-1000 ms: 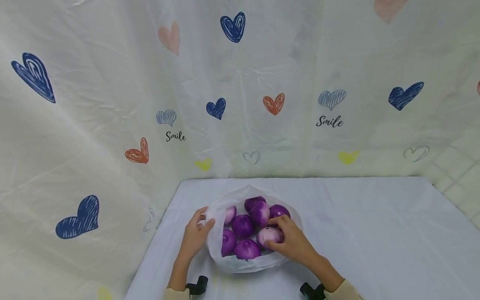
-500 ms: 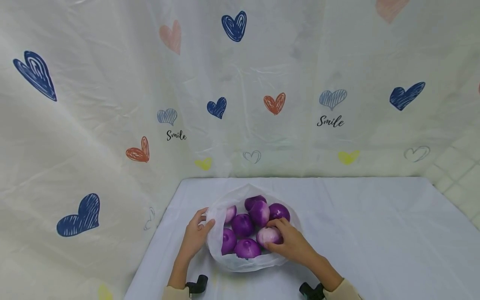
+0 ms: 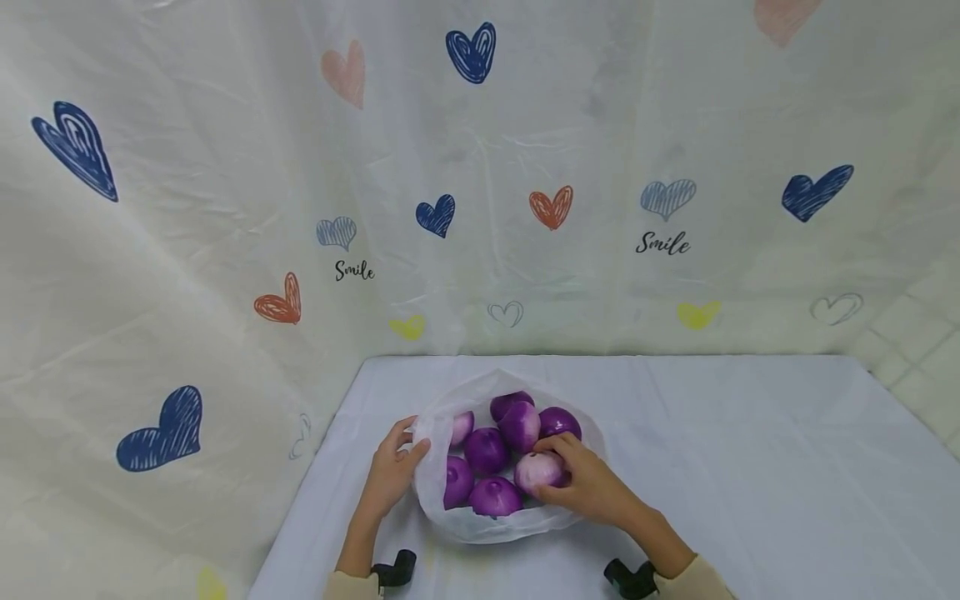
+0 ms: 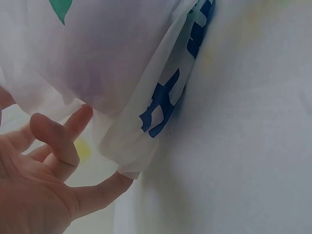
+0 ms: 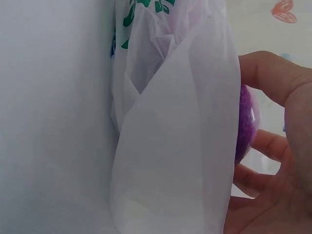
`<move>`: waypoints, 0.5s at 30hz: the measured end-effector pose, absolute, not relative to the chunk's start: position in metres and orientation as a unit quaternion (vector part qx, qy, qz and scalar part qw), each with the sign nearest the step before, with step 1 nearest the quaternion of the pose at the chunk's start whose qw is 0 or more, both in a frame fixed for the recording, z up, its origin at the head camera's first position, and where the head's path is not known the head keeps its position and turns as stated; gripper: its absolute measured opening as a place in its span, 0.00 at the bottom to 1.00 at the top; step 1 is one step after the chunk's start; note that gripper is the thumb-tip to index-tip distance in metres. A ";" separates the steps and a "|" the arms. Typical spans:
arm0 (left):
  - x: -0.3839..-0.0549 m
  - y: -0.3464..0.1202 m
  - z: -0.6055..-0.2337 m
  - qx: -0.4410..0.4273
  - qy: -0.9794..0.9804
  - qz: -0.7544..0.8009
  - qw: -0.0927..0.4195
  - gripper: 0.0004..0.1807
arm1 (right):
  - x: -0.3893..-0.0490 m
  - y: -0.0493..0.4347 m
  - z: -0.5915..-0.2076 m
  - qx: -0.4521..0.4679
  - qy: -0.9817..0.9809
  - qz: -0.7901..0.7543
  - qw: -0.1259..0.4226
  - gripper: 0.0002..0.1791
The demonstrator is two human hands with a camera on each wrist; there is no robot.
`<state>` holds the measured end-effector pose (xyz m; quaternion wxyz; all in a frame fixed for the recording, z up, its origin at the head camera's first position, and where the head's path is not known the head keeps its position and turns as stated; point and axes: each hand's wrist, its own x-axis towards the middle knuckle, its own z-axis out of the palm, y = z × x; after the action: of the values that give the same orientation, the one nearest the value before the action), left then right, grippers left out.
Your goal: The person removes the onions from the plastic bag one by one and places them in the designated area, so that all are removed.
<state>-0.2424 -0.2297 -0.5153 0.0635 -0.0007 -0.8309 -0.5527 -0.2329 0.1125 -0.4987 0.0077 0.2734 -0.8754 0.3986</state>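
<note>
A white plastic bag (image 3: 517, 527) stands with its mouth wide, holding several purple onions (image 3: 486, 451). My right hand (image 3: 592, 483) reaches over its right rim and grips a paler purple-white onion (image 3: 537, 472) between thumb and fingers. That onion still lies among the others. In the right wrist view, a purple onion (image 5: 247, 122) shows between the thumb and fingers, partly hidden by the bag wall. My left hand (image 3: 392, 471) touches the bag's left side, thumb and fingers spread apart. The left wrist view shows its thumb and a finger against the plastic (image 4: 122, 141).
A white cloth covers the table (image 3: 735, 467). Behind it hangs a pale curtain (image 3: 600, 125) printed with hearts and "Smile". Black wrist mounts (image 3: 396, 569) sit at both sleeves. Blue and green print marks the bag's outside.
Both hands keep nearly the same places. The gripped onion has turned slightly under my right fingers, and the right forearm has shifted a little to the right.
</note>
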 end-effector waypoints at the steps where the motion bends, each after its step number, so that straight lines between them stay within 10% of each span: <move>1: -0.242 -0.229 -0.515 0.000 -0.831 -0.553 0.063 0.28 | -0.233 0.113 -0.498 0.275 -0.874 0.400 0.005 0.30; 15: -0.240 -0.227 -0.512 0.010 -0.829 -0.557 0.054 0.28 | -0.234 0.124 -0.484 0.289 -0.859 0.424 0.000 0.30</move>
<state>-0.2402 -0.2271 -0.5121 0.0544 0.0103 -0.8289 -0.5566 -0.2341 0.1242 -0.4842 0.0003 0.2885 -0.8586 0.4237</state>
